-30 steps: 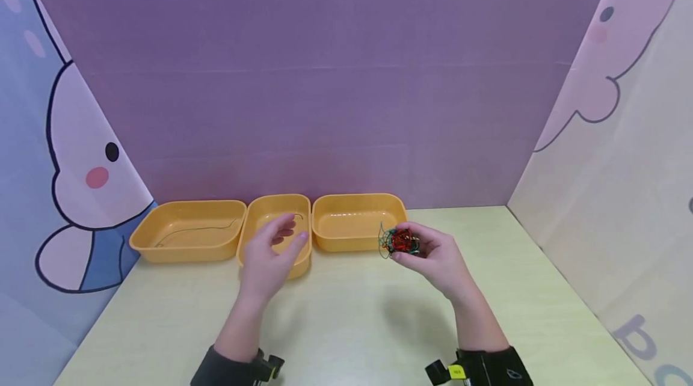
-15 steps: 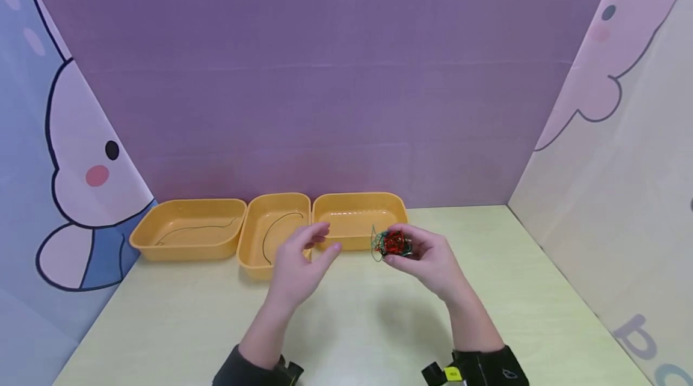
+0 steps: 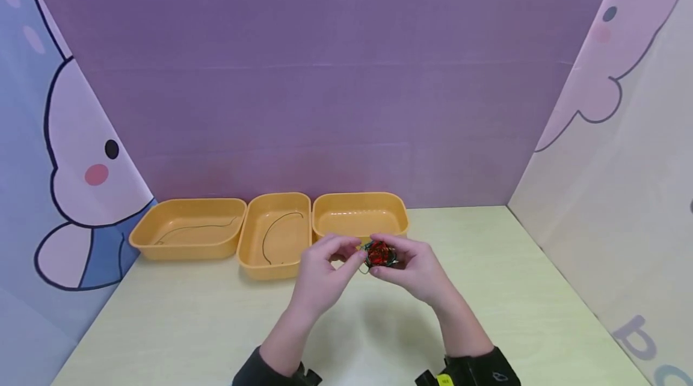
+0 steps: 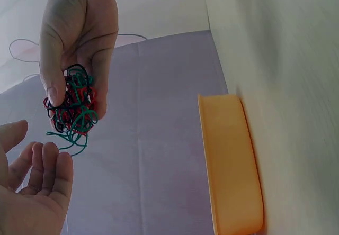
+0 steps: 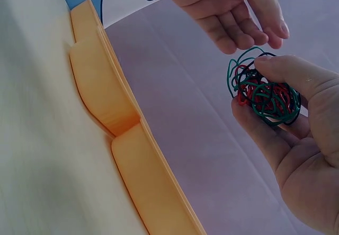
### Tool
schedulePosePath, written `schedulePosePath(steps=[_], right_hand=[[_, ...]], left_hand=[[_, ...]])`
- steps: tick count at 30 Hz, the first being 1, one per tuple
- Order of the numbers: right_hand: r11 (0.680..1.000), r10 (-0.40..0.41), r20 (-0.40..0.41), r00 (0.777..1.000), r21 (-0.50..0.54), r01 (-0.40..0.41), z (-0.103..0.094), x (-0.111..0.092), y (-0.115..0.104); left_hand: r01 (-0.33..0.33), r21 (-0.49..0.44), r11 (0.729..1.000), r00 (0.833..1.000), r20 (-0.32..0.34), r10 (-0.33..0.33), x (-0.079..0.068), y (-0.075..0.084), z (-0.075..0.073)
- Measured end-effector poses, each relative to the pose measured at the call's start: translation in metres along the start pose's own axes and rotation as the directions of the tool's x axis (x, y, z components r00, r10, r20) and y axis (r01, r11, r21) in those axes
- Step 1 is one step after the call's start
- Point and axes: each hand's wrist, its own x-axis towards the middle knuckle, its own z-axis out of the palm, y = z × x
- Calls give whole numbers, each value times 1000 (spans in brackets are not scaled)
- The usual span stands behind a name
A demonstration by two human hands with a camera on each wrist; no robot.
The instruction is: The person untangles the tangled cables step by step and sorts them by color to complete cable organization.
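A tangled bundle of thin red, green and black wires (image 5: pixel 270 95) is held up above the table by my right hand (image 3: pixel 414 266), pinched between thumb and fingers. Green loops stick out of its free side, as the left wrist view shows. My left hand (image 3: pixel 327 272) is right beside those loops, its fingers gently bent and its thumb apart from them, with nothing between them. In the right wrist view the left fingertips (image 5: pixel 241 39) come close to the top of the bundle.
Along the back stand three yellow trays: a left tray (image 3: pixel 186 252), a middle tray (image 3: pixel 254 269) and a right tray (image 3: pixel 360 199). One dark wire (image 3: pixel 265 235) lies in the middle tray, another thin wire (image 3: pixel 200 227) in the left one. A purple backdrop (image 3: pixel 346 103) rises behind.
My left hand has moved right, from over the middle tray to beside the wire bundle. My right hand has brought the bundle slightly left and nearer. The wire in the middle tray now shows fully.
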Motion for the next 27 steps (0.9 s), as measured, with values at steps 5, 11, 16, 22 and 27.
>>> schedulePosePath(steps=[5,11,16,22,27], right_hand=[[1000,1,4,1000,-24,-1,2,0,1],[999,1,9,1000,-36,0,3,3,25],[996,-29,11,1000,-87,30,5,4,34],[985,-88,29,996,-148,91,9,4,38],[980,-101,47,994,-168,108,10,5,37]], left_hand=[[34,35,999,999,21,-35,0,1,1],[48,52,997,998,34,-50,1,0,-1],[64,79,995,996,51,-68,1,-3,-1],[87,106,991,993,64,-94,0,-2,-2],[104,137,985,991,71,-114,-1,-4,-2]])
